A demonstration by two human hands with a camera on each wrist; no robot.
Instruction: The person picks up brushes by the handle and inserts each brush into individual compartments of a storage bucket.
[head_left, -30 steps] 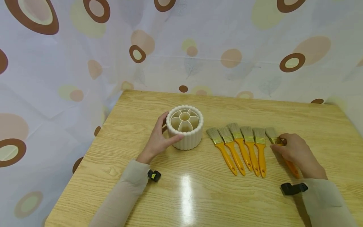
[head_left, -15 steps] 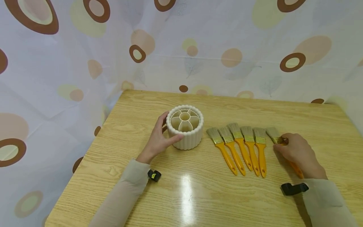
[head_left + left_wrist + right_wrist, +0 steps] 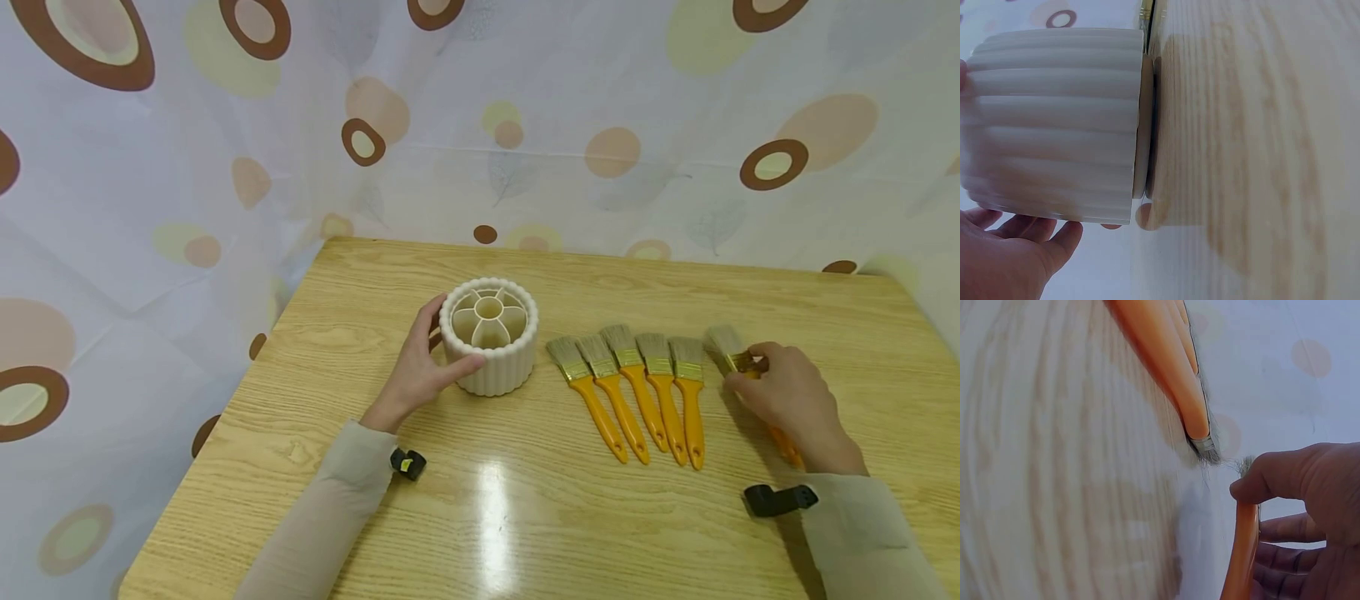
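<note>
A cream ribbed round organizer (image 3: pixel 498 373), divided inside into petal-like compartments round a central ring, stands on the wooden table. My left hand (image 3: pixel 416 377) holds it from the left, thumb across the front and fingers round the far side; in the left wrist view the fingertips (image 3: pixel 1067 236) lie along its ribbed wall. At the right, my right hand (image 3: pixel 797 404) pinches a paintbrush (image 3: pixel 726 343) near its metal band, bristles pointing away. The hand hides the middle of its orange handle (image 3: pixel 1244 550). Left of it lie several like paintbrushes (image 3: pixel 657 392), side by side.
The wooden table (image 3: pixel 585 533) reaches back to a pale curtain (image 3: pixel 555 100) printed with brown and beige ovals, which also hangs along the left side. Black wrist cameras sit on both cuffs.
The pinched paintbrush has risen slightly and shifted a little to the right and away, with the right hand. The left hand and the organizer have not moved.
</note>
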